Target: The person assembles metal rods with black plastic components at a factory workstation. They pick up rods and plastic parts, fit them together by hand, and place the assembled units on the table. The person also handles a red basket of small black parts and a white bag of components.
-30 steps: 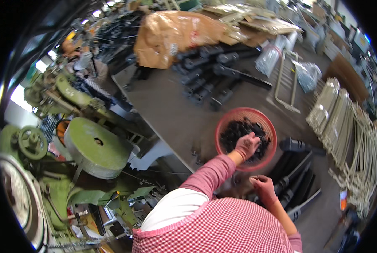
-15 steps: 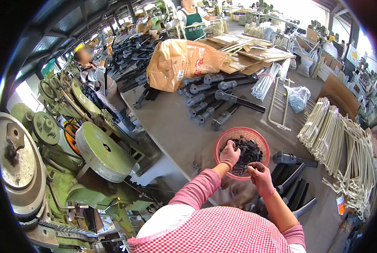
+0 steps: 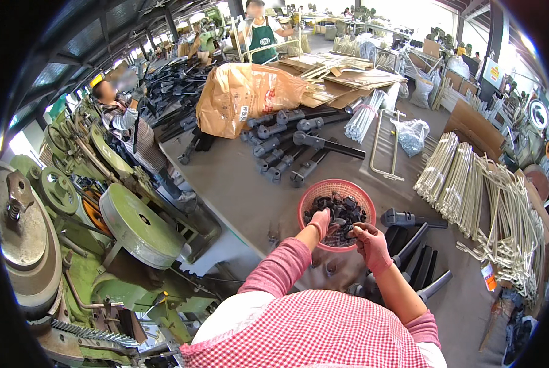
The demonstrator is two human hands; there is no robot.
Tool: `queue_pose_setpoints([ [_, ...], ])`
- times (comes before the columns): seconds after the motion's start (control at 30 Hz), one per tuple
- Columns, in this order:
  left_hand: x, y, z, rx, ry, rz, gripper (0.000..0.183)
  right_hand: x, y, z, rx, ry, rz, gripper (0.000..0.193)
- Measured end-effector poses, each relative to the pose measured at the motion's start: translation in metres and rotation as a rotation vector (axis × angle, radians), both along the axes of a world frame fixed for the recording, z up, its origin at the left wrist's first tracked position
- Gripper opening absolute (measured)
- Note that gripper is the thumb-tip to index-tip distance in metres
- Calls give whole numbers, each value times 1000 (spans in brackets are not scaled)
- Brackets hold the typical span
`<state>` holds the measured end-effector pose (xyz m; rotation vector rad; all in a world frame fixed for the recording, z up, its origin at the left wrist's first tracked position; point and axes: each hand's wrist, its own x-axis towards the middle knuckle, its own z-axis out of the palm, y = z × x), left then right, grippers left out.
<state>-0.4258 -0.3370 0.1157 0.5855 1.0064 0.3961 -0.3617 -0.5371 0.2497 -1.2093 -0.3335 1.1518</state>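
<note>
A red plastic mesh basket (image 3: 367, 199) holds a heap of small black plastic pieces (image 3: 343, 207). My left hand (image 3: 320, 224) is down in the basket's near left side, its fingers curled among the pieces; what they grip, if anything, is hidden. At the near right rim, my right hand (image 3: 372, 246) is raised with thumb and fingers pinched together. Whatever lies in that pinch is too small to make out. Just right of the basket, a black tube with a grey joint (image 3: 409, 218) lies on the table, and several more black tubes (image 3: 423, 260) lie beside my right forearm.
Beyond the basket are grey-jointed tubes (image 3: 280, 147), an orange-brown sack (image 3: 237, 101) and a bent metal frame (image 3: 375, 147). Bundled pale rods (image 3: 452, 175) lie to the right. Green machinery (image 3: 140, 224) stands left of the table edge. Co-workers stand at far left and far back.
The whole view has shifted, moving the table and basket slightly left and up in the picture. My left hand has sunk nearer the basket's near side; the right stays pinched at the rim.
</note>
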Motion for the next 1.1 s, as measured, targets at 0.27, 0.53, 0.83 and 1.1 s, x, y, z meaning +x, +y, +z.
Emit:
queue_pose_setpoints([
  [0.27, -1, -1, 1, 107, -67, 11, 15, 6, -5, -2, 35, -54, -48, 23],
  [0.53, -19, -26, 83, 176, -260, -54, 19, 7, 7, 23, 17, -127, -111, 24],
  [0.83, -83, -86, 218, 667, -578, -187, 17, -19, 16, 83, 557, -341, -95, 22],
  [1.1, -102, -96, 223, 593, -568, -248, 16, -29, 5, 94, 386, -471, -3, 19],
])
